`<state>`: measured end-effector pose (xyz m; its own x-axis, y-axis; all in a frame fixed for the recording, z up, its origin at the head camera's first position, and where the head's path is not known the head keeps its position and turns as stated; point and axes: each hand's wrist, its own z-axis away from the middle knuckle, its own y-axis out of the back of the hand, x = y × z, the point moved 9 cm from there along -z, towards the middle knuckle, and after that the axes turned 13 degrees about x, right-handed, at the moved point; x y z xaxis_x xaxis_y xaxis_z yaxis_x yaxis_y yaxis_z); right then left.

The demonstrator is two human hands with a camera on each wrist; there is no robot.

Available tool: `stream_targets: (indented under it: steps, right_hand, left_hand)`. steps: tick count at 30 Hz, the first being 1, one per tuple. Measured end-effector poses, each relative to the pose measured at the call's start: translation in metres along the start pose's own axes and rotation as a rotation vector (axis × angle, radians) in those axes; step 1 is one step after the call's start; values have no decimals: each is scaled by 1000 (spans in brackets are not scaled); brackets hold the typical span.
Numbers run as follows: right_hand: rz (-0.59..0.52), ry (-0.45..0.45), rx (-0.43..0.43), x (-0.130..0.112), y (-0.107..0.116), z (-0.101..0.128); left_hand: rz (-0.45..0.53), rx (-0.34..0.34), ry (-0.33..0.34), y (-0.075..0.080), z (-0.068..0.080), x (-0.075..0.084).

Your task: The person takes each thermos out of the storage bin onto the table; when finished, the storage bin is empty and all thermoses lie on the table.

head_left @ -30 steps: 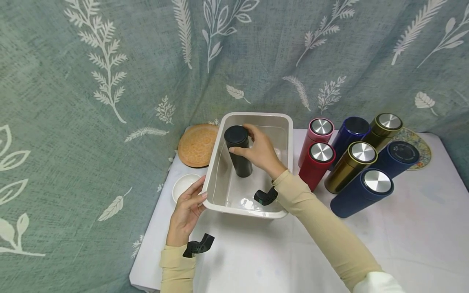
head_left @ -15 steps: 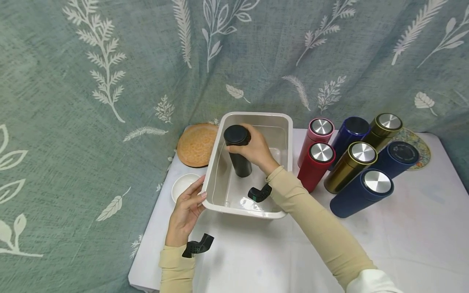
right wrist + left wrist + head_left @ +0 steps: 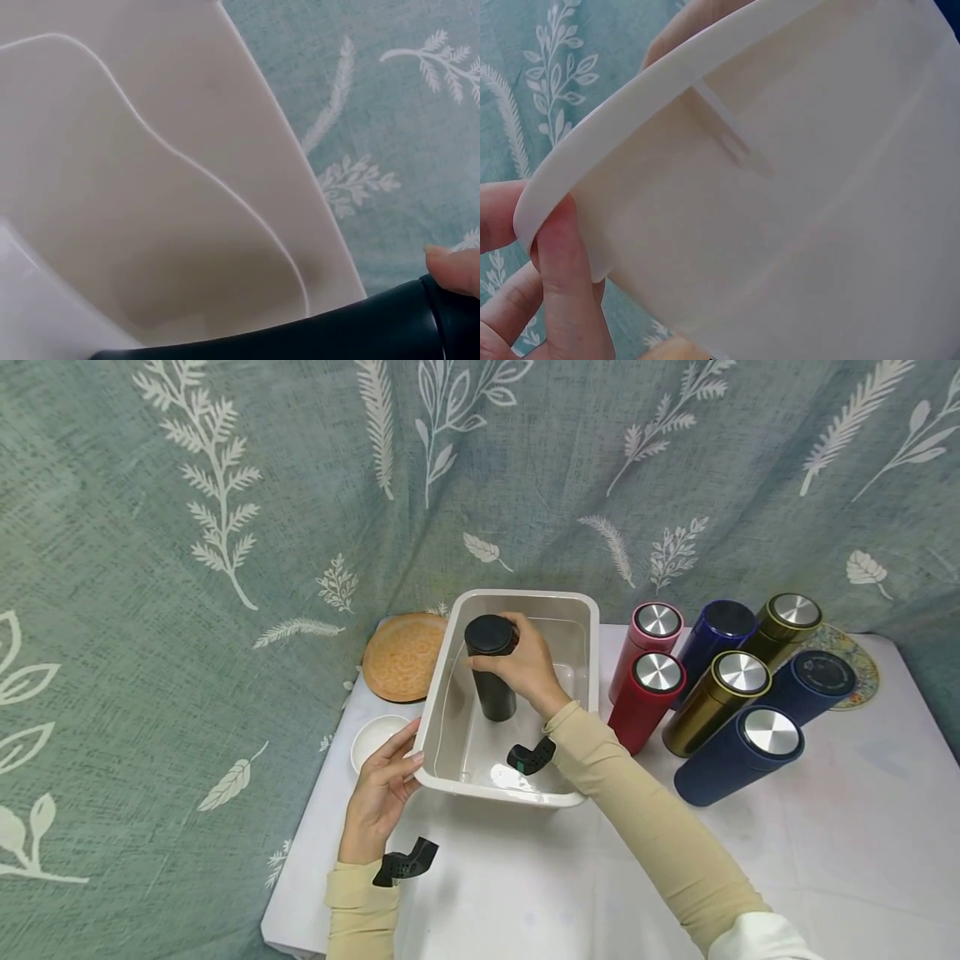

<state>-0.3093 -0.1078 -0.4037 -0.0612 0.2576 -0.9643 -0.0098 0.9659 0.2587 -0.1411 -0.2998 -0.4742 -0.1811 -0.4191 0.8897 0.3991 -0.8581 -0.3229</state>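
Inside the white tub (image 3: 581, 610), my right hand (image 3: 528, 664) grips the black flask (image 3: 491, 668) upright, standing in the water.

Over the last second I see that hand slide from the flask's side up to wrap its cap, and the flask shift a touch rightward in the far-left part of the tub; I read this as settling it down or getting set to twist the lid. My left hand (image 3: 382, 789) has stayed where it was, fingers pinching the tub's near-left rim. Counting: one black flask in the tub, seven flasks grouped to the right (two red (image 3: 645, 697), two gold (image 3: 716, 702), three blue (image 3: 738, 752)), one orange plate (image 3: 401, 656), one small white dish (image 3: 371, 739), one patterned coaster (image 3: 858, 660) far right.
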Motion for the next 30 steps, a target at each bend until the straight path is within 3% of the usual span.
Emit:
stream_targets:
  steps: [20, 30]
  right_hand:
    - [-12, 36, 45, -14, 15, 8]
    - [-176, 116, 68, -50, 43, 24]
  left_hand:
    - [60, -17, 24, -2, -1, -4]
    - [54, -1, 30, 0, 0, -4]
